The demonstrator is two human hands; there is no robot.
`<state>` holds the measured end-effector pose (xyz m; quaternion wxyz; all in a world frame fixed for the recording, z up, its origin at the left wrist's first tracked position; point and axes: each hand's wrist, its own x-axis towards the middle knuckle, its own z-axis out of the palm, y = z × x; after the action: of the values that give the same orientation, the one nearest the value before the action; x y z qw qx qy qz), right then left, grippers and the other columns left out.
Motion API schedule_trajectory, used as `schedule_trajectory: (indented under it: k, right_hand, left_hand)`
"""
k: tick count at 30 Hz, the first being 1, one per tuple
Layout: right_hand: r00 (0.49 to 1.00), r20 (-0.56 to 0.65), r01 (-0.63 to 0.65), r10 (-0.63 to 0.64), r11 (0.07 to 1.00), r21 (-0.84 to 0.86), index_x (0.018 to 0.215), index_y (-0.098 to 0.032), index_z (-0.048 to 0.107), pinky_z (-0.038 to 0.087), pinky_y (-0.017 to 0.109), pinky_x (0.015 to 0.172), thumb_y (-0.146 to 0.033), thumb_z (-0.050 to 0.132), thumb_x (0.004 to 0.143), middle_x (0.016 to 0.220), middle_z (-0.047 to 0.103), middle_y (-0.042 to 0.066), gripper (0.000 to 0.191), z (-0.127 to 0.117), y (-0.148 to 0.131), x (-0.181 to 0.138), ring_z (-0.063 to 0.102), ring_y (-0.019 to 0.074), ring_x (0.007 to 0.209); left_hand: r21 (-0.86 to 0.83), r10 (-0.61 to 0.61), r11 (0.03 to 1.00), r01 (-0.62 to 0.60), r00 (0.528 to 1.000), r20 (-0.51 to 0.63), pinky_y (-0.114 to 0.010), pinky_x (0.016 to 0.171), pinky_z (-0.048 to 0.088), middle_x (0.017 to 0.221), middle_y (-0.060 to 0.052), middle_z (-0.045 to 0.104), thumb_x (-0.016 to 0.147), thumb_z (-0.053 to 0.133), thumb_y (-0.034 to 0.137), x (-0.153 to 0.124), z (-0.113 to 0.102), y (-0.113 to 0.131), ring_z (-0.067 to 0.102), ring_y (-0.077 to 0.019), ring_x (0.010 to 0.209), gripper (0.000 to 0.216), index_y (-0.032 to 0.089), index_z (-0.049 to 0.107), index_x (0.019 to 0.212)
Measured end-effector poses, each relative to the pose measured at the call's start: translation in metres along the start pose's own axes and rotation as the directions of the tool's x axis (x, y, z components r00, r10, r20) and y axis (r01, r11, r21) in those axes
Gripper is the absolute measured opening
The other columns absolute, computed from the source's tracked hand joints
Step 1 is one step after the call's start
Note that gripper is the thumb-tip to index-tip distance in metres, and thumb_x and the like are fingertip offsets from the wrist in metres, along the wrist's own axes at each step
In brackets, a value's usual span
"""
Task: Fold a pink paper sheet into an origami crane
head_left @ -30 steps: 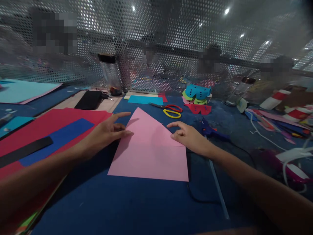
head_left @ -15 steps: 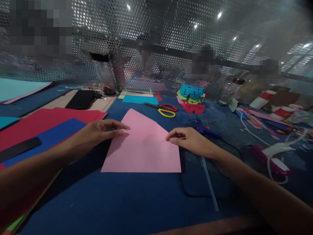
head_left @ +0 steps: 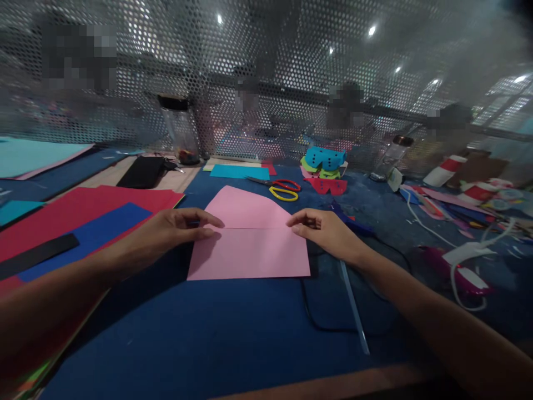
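A sheet of pink paper (head_left: 250,253) is in front of me on the dark blue table, with a straight crosswise line through it and its far part curving up. My left hand (head_left: 187,225) pinches its left edge between thumb and fingers. On the opposite edge, at the same height, my right hand (head_left: 314,225) grips the paper the same way. Just beyond lie scissors (head_left: 283,189) with one red and one yellow handle. A blue glue gun (head_left: 352,222) rests behind my right hand, and a translucent glue stick (head_left: 353,308) lies below my right wrist.
Red sheets (head_left: 104,197), a blue sheet (head_left: 120,222) and a black strip (head_left: 39,254) lie left. Cut-out paper masks (head_left: 327,158) stand at the back before a perforated metal screen (head_left: 266,122). Jars (head_left: 181,130) stand along it. Right are a magenta tool (head_left: 470,280), white cable and scraps.
The pink paper's near edge has moved away from me, and the line across it is now straight and clear. Both hands keep their hold, the right slightly farther out.
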<state>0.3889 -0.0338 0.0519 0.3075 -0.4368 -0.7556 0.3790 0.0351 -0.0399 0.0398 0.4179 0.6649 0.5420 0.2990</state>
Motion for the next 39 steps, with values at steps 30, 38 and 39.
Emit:
schedule_trajectory:
  k: [30,38,39]
  right_hand:
    - [0.958,-0.268,0.079,-0.102,0.993,-0.092,0.105,-0.020,0.074,0.052,0.033,0.083,-0.033,0.074,0.088,0.095,0.072,0.004,0.021,0.006,-0.005,-0.002,0.064,0.0163,0.086]
    - [0.908,-0.382,0.184,-0.173,0.983,-0.009,0.113,-0.020,0.067,0.055,0.035,0.089,-0.032,0.073,0.087,0.106,0.071,0.007,0.029,0.000,-0.020,0.002,0.066,0.0184,0.095]
    - [0.907,-0.382,0.189,-0.178,0.982,-0.009,0.109,-0.020,0.068,0.055,0.035,0.088,-0.033,0.072,0.088,0.105,0.071,0.007,0.026,-0.002,-0.023,0.003,0.066,0.0187,0.094]
  left_hand:
    - [0.030,0.102,0.995,-0.098,0.969,-0.225,-0.030,0.080,0.051,0.105,-0.002,0.073,0.080,0.081,0.049,-0.005,-0.001,0.003,0.064,-0.0217,0.098,0.040,0.026,0.074,0.112]
    - [0.020,0.165,0.986,-0.164,0.961,-0.223,-0.033,0.082,0.054,0.102,-0.004,0.072,0.076,0.082,0.049,-0.007,0.002,0.019,0.067,-0.0233,0.097,0.046,0.025,0.072,0.114]
    - [0.017,0.174,0.984,-0.175,0.957,-0.230,-0.033,0.082,0.055,0.102,-0.004,0.072,0.075,0.083,0.050,-0.008,0.002,0.021,0.067,-0.0242,0.098,0.047,0.025,0.071,0.113]
